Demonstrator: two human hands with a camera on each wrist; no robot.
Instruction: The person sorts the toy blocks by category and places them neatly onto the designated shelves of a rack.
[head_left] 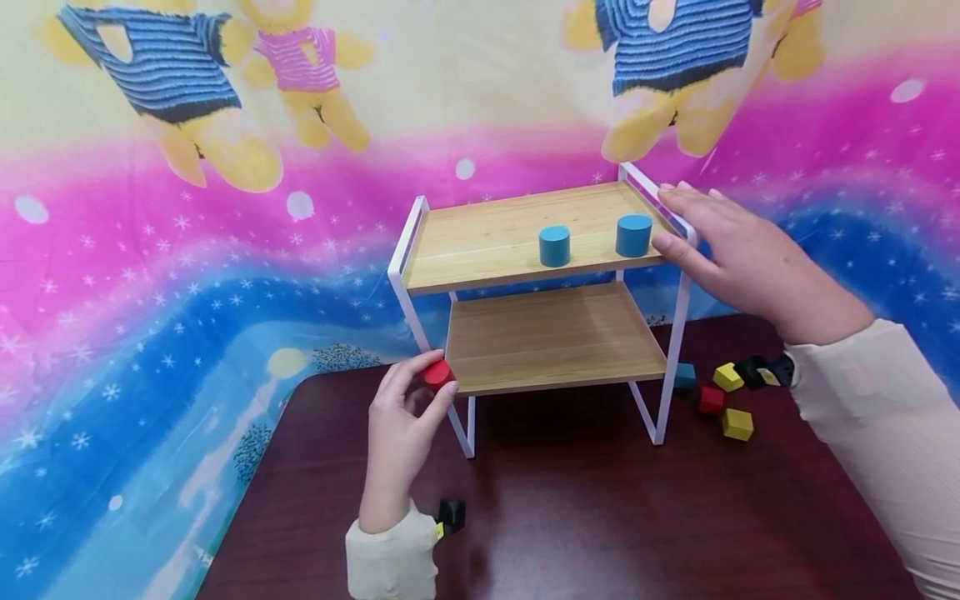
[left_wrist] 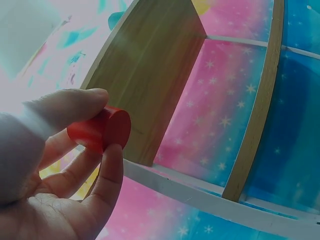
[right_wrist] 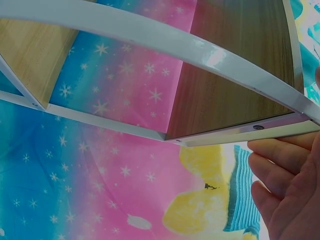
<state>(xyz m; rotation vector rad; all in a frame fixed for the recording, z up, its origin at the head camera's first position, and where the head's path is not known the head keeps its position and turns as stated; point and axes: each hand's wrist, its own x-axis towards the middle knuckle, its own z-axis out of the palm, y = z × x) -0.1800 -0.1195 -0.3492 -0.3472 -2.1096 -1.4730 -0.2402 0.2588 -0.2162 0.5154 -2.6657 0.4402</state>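
Note:
My left hand (head_left: pixel 401 421) pinches a red cylinder block (head_left: pixel 438 376) between thumb and fingertips, beside the left post of a two-tier shelf (head_left: pixel 517 233). In the left wrist view the red cylinder (left_wrist: pixel 102 131) overlaps the underside of the upper board. My right hand (head_left: pixel 757 250) rests at the shelf's upper right rail, fingers straight. Its fingertips (right_wrist: pixel 265 146) lie along the white frame in the right wrist view. Two blue cylinders stand upright on the top board, one blue cylinder (head_left: pixel 554 247) nearer its middle and another blue cylinder (head_left: pixel 633 236) close to my right thumb.
Right of the shelf, on the dark red table (head_left: pixel 585 517), lie a red block (head_left: pixel 711 400), a yellow block (head_left: pixel 738 425), another yellow block (head_left: pixel 727 377) and a blue block (head_left: pixel 684 376). A patterned cloth (head_left: pixel 150 333) hangs behind. The lower board (head_left: pixel 555 337) sits between white posts.

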